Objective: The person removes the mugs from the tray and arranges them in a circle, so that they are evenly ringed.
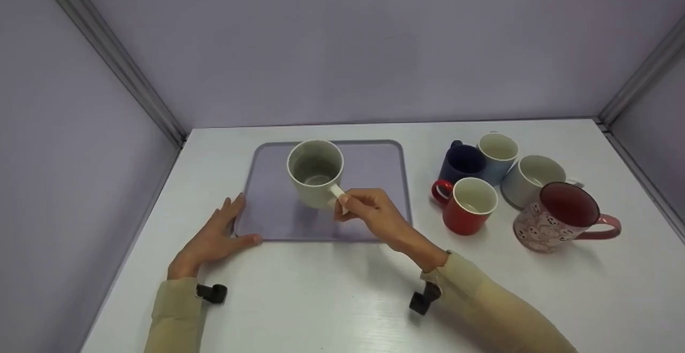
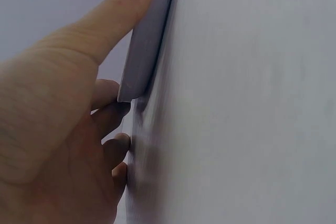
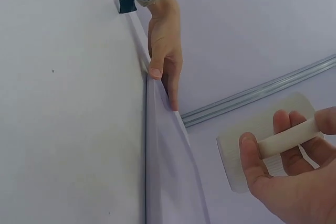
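A white ribbed mug (image 1: 316,174) hangs above the lavender tray (image 1: 369,160), its mouth facing up. My right hand (image 1: 374,216) grips the mug by its handle; in the right wrist view the thumb and fingers of the right hand (image 3: 294,171) close around that handle (image 3: 289,138). At the tray's near left corner lies my left hand (image 1: 214,238), its thumb over the front rim and its fingers along the left side. The left wrist view has the thumb of the left hand (image 2: 58,103) resting on the rim, the fingers fairly straight beside the tray edge (image 2: 147,45).
Right of the tray stand several mugs: a dark blue one (image 1: 455,168), a light blue one (image 1: 499,160), a white one (image 1: 522,184), a red one (image 1: 464,216) and a patterned pink one (image 1: 543,227). Lavender walls (image 1: 374,48) enclose the white table (image 1: 299,299).
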A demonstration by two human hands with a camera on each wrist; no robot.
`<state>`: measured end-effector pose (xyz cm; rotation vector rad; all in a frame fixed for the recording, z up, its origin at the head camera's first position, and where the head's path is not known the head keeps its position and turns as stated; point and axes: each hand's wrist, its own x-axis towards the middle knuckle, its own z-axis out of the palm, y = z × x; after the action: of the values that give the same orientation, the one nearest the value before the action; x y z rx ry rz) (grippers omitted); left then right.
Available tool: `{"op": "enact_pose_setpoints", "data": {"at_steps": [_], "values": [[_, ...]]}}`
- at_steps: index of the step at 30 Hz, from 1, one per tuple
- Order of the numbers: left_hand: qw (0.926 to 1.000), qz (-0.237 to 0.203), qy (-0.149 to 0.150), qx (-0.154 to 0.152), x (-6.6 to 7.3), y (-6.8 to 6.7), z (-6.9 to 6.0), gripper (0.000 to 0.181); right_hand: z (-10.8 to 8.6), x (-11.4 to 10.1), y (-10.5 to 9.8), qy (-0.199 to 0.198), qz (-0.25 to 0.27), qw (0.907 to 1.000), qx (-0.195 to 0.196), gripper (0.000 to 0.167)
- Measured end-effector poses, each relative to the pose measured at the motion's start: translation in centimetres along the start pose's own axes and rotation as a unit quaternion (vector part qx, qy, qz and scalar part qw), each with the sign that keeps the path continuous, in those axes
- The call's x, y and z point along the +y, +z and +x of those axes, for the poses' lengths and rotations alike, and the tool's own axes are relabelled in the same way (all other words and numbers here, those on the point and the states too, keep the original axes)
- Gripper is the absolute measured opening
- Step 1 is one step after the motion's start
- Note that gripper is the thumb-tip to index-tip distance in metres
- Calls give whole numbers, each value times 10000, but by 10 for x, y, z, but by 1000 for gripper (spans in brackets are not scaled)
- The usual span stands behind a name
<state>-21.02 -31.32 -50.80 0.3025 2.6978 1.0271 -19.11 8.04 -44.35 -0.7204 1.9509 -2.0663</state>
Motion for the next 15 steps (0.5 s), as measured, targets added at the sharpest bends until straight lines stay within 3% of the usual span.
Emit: {"op": "enact_pose_setpoints", "data": {"at_steps": [12,15], "values": [[10000,-55,-25,-9,0,-2,0,119,-54,-32,-27,172,-378,9987,-302,31],[9999,-92,117,-33,-1,-1,0,119,-71,-35,-34,76,-520,9979,-391,29]]}}
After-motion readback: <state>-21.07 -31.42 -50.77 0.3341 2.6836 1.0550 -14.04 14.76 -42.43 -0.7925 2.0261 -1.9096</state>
